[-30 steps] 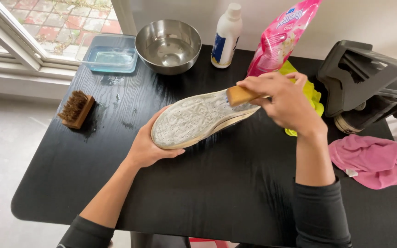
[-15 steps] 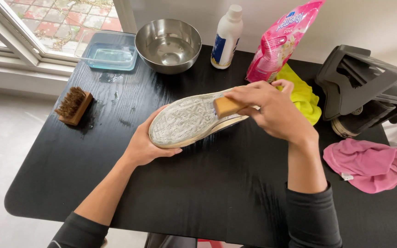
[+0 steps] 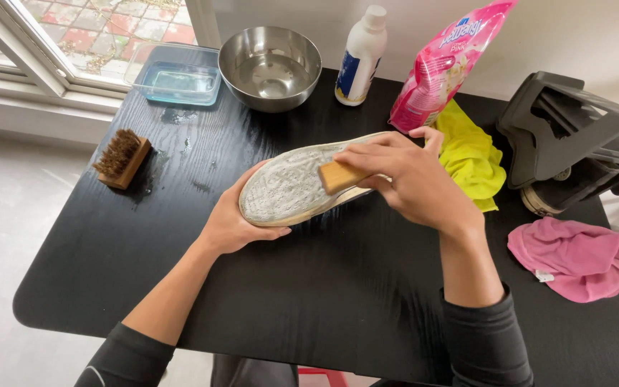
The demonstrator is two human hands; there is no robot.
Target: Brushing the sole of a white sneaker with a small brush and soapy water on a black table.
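Note:
A shoe lies sole-up over the middle of the black table, its grey sole covered in white foam. My left hand grips the shoe's near end from below. My right hand holds a small wooden brush pressed against the middle of the sole.
A second wooden brush lies at the table's left edge. At the back stand a clear tray of water, a steel bowl, a white bottle and a pink pouch. A yellow cloth, a pink cloth and a black frame sit on the right.
My right hand has slid the brush along the sole from the far end toward the middle. My left hand keeps its hold on the shoe.

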